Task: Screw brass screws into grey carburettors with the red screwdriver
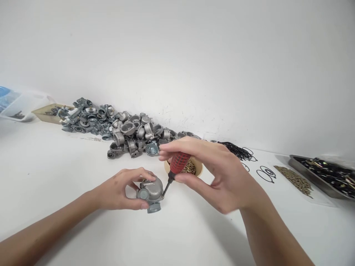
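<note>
My left hand (pixel 124 188) grips a grey metal carburetor (pixel 154 189) by its side, thumb in front and fingers behind. Its rounded float bowl faces up, and a round grey opening sticks out toward me. In my right hand (pixel 213 170) is a screwdriver (pixel 179 162) with a red and black handle, held between thumb and fingers. The screwdriver leans, its tip touching the right corner of the bowl's flange; a screw there is too small to make out clearly. Behind the right hand, partly hidden, stands a yellowish bowl (pixel 200 170) of brass-coloured screws (pixel 190 168).
Against the wall lie a heap of float bowls (pixel 129 128) and a pile of carburetor bodies (pixel 95 118). Plastic bins (pixel 47 114) stand far left. To the right are black rubber rings (pixel 235 149), a patch of small screws (pixel 294 179) and a metal tray (pixel 318 184) of dark parts.
</note>
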